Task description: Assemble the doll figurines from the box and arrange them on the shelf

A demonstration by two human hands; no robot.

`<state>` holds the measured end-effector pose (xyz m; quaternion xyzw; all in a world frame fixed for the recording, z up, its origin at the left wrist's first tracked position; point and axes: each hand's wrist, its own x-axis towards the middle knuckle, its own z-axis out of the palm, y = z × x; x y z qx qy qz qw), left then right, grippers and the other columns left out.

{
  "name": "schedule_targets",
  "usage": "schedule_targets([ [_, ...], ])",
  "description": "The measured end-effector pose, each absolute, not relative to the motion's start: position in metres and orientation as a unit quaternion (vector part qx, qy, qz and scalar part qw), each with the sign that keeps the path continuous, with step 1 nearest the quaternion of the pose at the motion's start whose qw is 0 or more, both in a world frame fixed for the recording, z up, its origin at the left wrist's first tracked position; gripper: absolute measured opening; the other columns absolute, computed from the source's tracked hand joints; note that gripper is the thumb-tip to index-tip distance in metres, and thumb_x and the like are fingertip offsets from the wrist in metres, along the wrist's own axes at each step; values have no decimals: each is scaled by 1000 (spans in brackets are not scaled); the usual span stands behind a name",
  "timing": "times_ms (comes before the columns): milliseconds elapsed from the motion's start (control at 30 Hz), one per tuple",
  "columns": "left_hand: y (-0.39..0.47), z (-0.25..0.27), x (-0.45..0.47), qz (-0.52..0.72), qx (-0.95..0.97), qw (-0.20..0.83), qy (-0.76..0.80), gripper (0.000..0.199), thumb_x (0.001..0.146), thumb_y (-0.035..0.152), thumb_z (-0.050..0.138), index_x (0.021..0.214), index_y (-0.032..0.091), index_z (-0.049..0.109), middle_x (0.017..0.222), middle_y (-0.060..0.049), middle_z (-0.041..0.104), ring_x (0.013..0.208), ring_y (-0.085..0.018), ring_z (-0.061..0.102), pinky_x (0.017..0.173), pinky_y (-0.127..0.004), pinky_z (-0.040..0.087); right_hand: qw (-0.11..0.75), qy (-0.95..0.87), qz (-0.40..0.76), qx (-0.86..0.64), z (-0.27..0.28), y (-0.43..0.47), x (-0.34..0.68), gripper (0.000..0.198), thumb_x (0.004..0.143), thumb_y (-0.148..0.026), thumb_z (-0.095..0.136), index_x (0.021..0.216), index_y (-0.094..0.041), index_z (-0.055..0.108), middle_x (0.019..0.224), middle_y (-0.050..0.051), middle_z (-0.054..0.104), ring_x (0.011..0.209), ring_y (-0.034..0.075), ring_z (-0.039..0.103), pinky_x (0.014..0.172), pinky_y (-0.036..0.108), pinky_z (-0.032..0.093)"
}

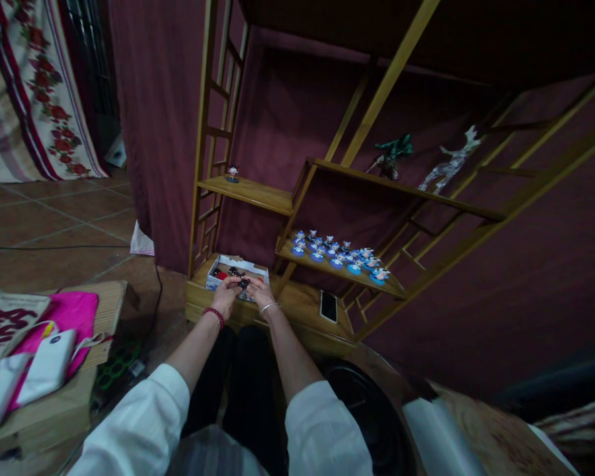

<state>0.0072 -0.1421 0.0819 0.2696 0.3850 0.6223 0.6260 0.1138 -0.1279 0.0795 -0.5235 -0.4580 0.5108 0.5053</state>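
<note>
Handling of a small piece at an open-framed wooden shelf unit [369, 99], seen from above. The left hand [225, 297] and the right hand [259, 295] meet at the front of a low white box [211, 282], fingers bent inward. Between their fingertips they grip a small dark object [243, 283] (its exact form is too small to make out), held just over the box's near side. Inside the box lie further dark pieces [234, 271] and a red item [221, 276]. The box rests on the lowest board [297, 303]; a phone [328, 306], dark screen upward, lies on the same board, to the right. Above, on the middle shelf [322, 266], small figurines [337, 261] with mostly blue and purple bases stand close together in rows. 1 separate figurine [233, 173] stands on the upper left shelf [262, 194]. On the upper right shelf [426, 194] stand 2 larger statuettes, 1 dark green [395, 155] and 1 pale and glossy [451, 162].
</note>
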Motion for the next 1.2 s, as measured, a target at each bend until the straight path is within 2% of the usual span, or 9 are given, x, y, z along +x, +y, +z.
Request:
schedule_targets([
  [200,-137,73,9,628,295,610,383,23,52,3,59,72,14,58,70,0,61,68,-11,56,71,-27,43,484,-460,544,-509,76,-126,121,42,55,-18,65,97,-18,62,88,4,65,72,13,59,69,28,48],
  [400,-129,61,6,628,303,594,400,19,55,4,56,71,13,61,72,-2,62,71,-12,56,75,-29,43,480,-518,540,-457,67,-119,120,43,51,-14,63,94,-18,61,93,4,64,86,16,59,84,34,44],
  [700,-110,50,3,625,293,590,419,33,58,-2,51,86,13,59,87,-6,64,80,-12,58,77,-27,44,469,-541,525,-459,50,-98,119,39,54,-16,62,93,-19,61,91,2,65,83,14,60,87,35,43],
  [833,-100,42,10,596,299,588,458,31,59,-2,51,85,13,60,80,-5,64,73,-12,59,72,-26,45,446,-561,492,-495,46,-86,121,35,56,-19,62,91,-19,61,83,0,65,77,14,60,79,32,47],
  [1000,-87,31,21,567,305,586,493,23,61,0,51,77,13,60,63,-1,61,57,-9,54,62,-23,45,417,-601,434,-526,36,-74,128,26,65,-27,57,89,-18,60,83,2,64,75,14,60,71,28,48],
  [1200,-68,22,34,533,312,579,532,17,62,0,51,68,14,57,61,0,58,51,-9,52,57,-23,44,359,-613,319,-628,21,-58,142,27,70,-35,55,90,-19,61,84,1,64,78,16,59,73,30,47],
])
